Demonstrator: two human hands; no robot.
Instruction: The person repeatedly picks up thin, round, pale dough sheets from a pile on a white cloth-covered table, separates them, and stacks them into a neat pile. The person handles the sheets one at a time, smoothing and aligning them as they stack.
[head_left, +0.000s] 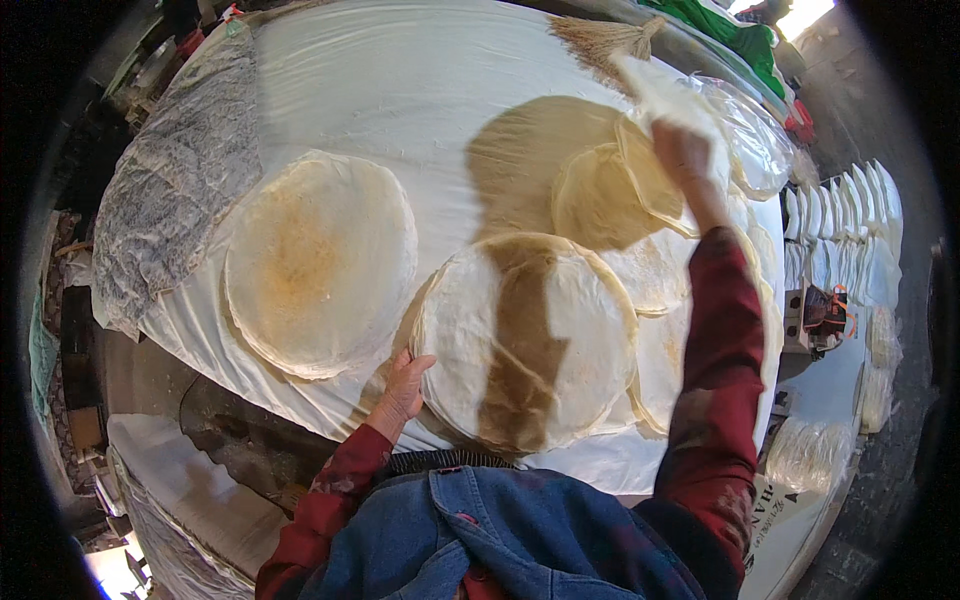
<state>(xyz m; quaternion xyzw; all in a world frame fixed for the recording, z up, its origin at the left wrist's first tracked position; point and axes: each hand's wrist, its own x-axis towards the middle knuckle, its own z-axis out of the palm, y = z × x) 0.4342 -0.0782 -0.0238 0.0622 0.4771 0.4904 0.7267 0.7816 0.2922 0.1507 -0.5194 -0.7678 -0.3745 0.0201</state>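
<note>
In front of me is a stack of thin round flatbreads (592, 352), with a shadow across its top. My left hand (405, 386) grips the left edge of this stack, its thumb at the rim. My right hand (684, 154) is stretched out to the far right, closed on a pale item (664, 90) too blurred to name exactly. Below that hand lie a folded flatbread (649, 176) and another round flatbread (589, 195). More flatbreads (652, 270) lie partly under the middle stack and my right arm. To the left sits a second, browned flatbread stack (322, 262).
White cloth (360, 90) covers the table. A straw broom (604, 45) lies at its far edge, near a clear plastic bag (757, 142). Grey fleecy fabric (187, 165) covers the left end. On the right are rows of packed white bags (840, 206) and a small box (821, 315).
</note>
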